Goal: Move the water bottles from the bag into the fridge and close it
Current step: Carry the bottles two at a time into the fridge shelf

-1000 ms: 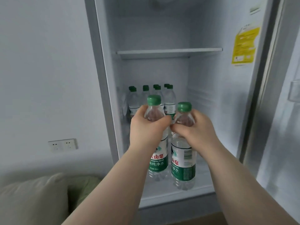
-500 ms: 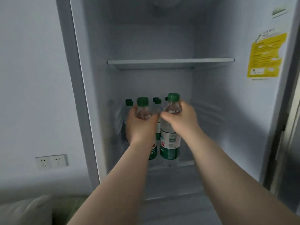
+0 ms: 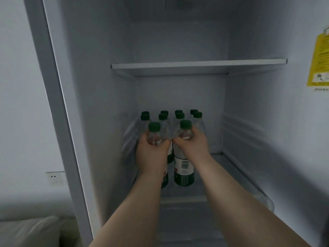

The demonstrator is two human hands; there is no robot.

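Note:
Both my arms reach deep into the open fridge [image 3: 249, 107]. My left hand [image 3: 152, 152] is closed around the neck of a clear water bottle with a green cap [image 3: 154, 127]. My right hand [image 3: 193, 145] grips a second green-capped bottle [image 3: 183, 168] right beside it. Both bottles stand upright on the lower shelf [image 3: 219, 168], touching or nearly touching it. Behind them stand several more green-capped bottles [image 3: 179, 115] in rows against the back wall. The bag is out of view.
An empty glass shelf [image 3: 199, 65] spans the fridge above the bottles. A yellow label [image 3: 318, 56] sticks to the right inner wall. Left of the fridge is a white wall with a socket [image 3: 54, 178] and a pale cushion [image 3: 30, 232] below.
Both hands have pushed their bottles further into the fridge, up to the rows at the back. The view has moved closer, and the fridge interior now fills most of the frame.

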